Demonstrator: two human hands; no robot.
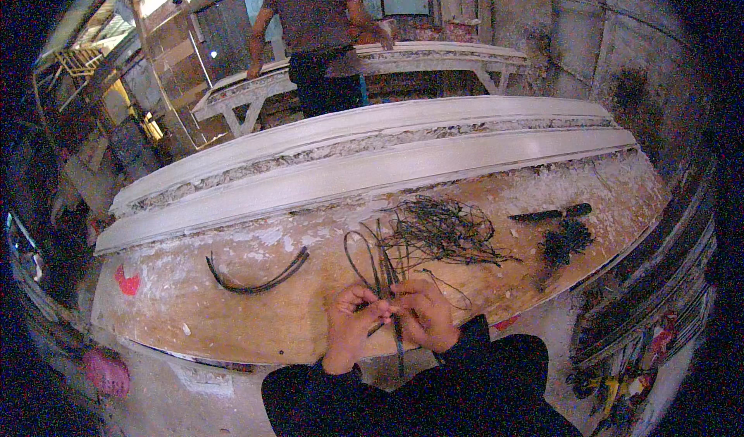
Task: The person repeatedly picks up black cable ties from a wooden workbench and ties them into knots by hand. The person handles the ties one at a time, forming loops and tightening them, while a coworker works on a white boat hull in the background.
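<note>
My left hand and my right hand meet at the near edge of the wooden table, fingertips pinched together. Between them is a bundle of thin dark strips; some strands stand up in a loop beyond my fingers, and others hang below the edge. Exactly how the strands cross is hidden by the fingers. Just beyond my right hand lies a loose tangle of dark strands. A few curved dark strips rest on the wood to the left.
At the table's right side are a dark-handled knife and a dark fuzzy clump. Two long white moulded lengths span the far side of the wooden table. Behind, a person stands at another white-topped bench.
</note>
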